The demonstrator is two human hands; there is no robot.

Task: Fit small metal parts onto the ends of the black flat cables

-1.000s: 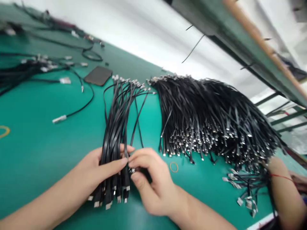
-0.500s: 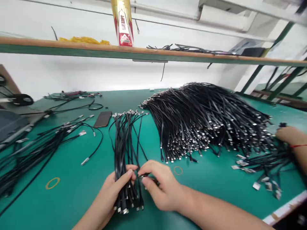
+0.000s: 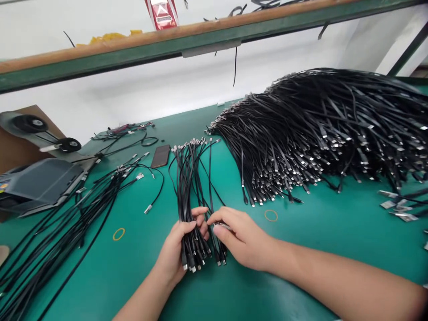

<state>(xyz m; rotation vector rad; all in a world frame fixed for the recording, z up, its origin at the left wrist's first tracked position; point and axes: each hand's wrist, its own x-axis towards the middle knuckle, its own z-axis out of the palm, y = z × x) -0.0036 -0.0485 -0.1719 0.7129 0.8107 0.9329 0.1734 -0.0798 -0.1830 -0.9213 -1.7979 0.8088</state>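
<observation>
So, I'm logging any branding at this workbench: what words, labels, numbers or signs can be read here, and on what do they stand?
Nothing here can be read.
Red and white package on the shelf: printing shows, but it is cut off by the frame edge and blurred.
Dark phone on the green table: blank screen, no text.
Cable bundle in the left hand and right hand, and the big cable pile: no markings visible.

Cable assembly workshop: green workbench (image 3: 301, 249), cable heap (image 3: 327, 125) (hundreds).

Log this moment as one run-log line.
left hand: grips cable bundle | right hand: pinches cable ends | surface: green table
</observation>
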